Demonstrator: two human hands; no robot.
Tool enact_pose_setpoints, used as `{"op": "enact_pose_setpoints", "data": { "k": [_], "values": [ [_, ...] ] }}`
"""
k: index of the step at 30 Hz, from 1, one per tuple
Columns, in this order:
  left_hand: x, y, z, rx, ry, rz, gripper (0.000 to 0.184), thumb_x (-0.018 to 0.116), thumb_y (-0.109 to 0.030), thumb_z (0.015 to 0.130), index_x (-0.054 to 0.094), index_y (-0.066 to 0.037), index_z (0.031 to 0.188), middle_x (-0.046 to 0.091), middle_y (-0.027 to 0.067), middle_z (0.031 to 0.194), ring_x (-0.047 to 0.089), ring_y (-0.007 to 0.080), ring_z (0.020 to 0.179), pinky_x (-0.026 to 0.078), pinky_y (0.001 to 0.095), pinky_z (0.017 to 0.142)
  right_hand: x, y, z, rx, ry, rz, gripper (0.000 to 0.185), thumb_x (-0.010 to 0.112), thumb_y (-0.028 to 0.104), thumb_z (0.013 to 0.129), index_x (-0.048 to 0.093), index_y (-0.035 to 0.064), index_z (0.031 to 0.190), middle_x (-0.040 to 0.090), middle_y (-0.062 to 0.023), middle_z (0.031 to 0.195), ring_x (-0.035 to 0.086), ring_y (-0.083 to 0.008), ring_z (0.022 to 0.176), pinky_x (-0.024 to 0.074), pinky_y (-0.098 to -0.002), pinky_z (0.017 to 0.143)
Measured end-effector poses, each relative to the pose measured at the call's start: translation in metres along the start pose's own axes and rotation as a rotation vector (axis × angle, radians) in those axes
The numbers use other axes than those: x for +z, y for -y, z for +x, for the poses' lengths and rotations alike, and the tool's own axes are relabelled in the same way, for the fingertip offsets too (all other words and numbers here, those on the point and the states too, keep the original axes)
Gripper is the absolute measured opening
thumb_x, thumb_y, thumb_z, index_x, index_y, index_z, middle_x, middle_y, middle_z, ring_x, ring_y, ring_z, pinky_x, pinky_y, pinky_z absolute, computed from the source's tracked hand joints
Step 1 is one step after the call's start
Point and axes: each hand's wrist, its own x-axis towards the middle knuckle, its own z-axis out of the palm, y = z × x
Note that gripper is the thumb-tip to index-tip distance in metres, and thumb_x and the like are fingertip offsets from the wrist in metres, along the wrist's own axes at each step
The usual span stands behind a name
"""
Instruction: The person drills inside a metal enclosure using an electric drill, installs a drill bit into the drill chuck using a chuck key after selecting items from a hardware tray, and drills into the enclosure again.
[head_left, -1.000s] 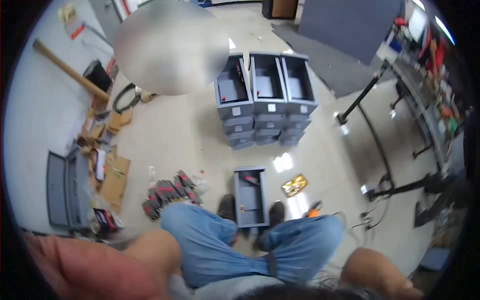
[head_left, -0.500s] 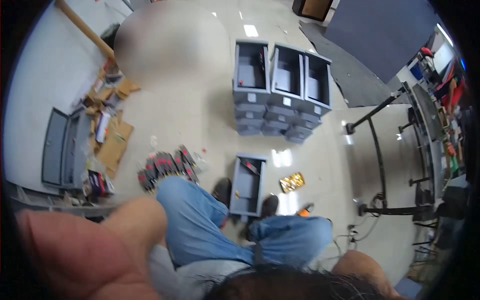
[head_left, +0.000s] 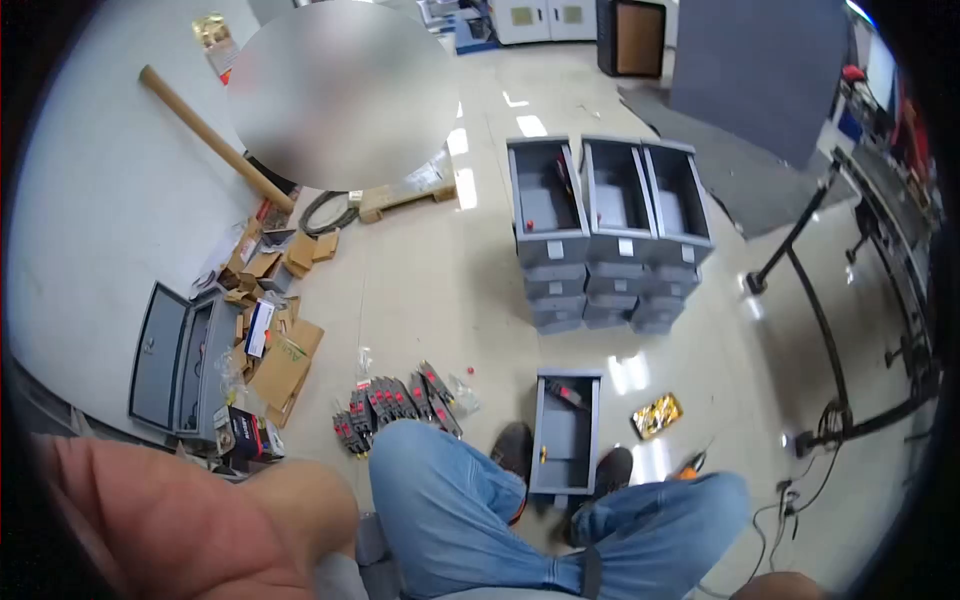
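My left hand [head_left: 170, 520] is raised very close to the camera at the lower left, palm side showing. Its fingers are out of sight, so whether it holds anything cannot be seen. A bit of bare skin [head_left: 782, 586] at the bottom right seems to be my right arm; the right hand itself is out of frame. On the floor between my shoes lies an open grey metal box [head_left: 540, 430]. Inside it are a dark piece with a red mark [head_left: 568, 396] and a small yellow piece [head_left: 543, 454]. Neither arm touches the box.
Several grey boxes [head_left: 555, 250] stand stacked ahead. Dark red-marked parts [head_left: 390, 400] lie by my left knee, and a gold-coloured packet [head_left: 656, 415] lies right. Cardboard [head_left: 285, 370] and an open grey cabinet [head_left: 160, 360] line the left wall. A black metal frame [head_left: 815, 310] stands right.
The view has tilted up and shifted, so the boxes and floor items sit lower and further right. My left hand stays near the camera, and less of my right arm shows.
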Motion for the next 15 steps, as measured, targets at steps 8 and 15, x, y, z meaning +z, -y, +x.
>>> {"op": "enact_pose_setpoints", "data": {
  "k": [8,15],
  "values": [
    [-0.007,0.010,-0.023,-0.079,0.345,0.067,0.055,0.074,0.005,0.081,0.055,0.001,0.133,0.065,0.0111,0.115,0.063,0.0159,0.094,0.052,0.0307,0.084,-0.035,0.019,-0.117,0.247,0.098,-0.871,0.085,0.069,0.038,0.084,0.033,-0.0035,0.148,0.044,-0.0266,0.141,0.045,-0.0384,0.130,0.0342,-0.0471,0.108],
    [0.007,0.013,-0.036,-0.079,0.543,0.067,0.056,0.074,0.005,0.081,0.055,0.001,0.133,0.065,0.0109,0.115,0.063,0.0157,0.094,0.052,0.0305,0.084,0.033,-0.041,-0.243,0.262,0.047,-0.269,0.109,0.073,0.042,0.077,0.015,-0.0030,0.156,0.012,-0.0311,0.161,0.017,-0.0445,0.149,0.0147,-0.0508,0.120]
  ]
}}
